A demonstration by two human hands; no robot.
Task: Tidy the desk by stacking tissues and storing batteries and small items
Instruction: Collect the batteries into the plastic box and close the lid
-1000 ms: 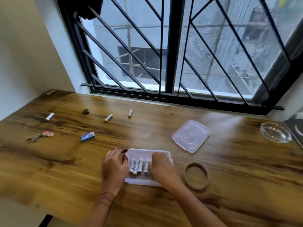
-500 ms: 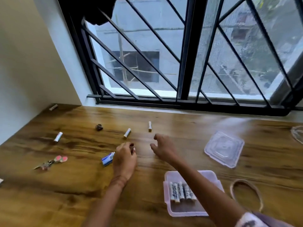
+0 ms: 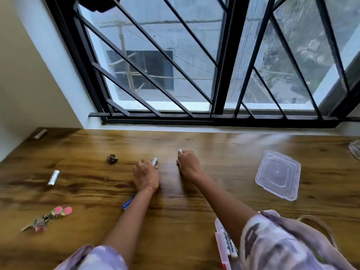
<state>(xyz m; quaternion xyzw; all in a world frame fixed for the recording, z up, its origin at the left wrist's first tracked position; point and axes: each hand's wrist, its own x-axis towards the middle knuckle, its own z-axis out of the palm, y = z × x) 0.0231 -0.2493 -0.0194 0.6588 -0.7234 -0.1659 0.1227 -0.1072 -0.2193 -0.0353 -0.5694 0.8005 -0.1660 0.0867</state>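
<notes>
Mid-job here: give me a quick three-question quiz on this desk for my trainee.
1. True or false: each hand is closing on a battery.
2. Which loose battery is untouched? A) far left B) beside the lid
3. Fill in: the clear lid lies ___ the container.

Key:
1. True: left hand on one battery, right hand on another.
2. A, the far-left battery.
3. Off: the lid lies on the desk, apart from the container.
</notes>
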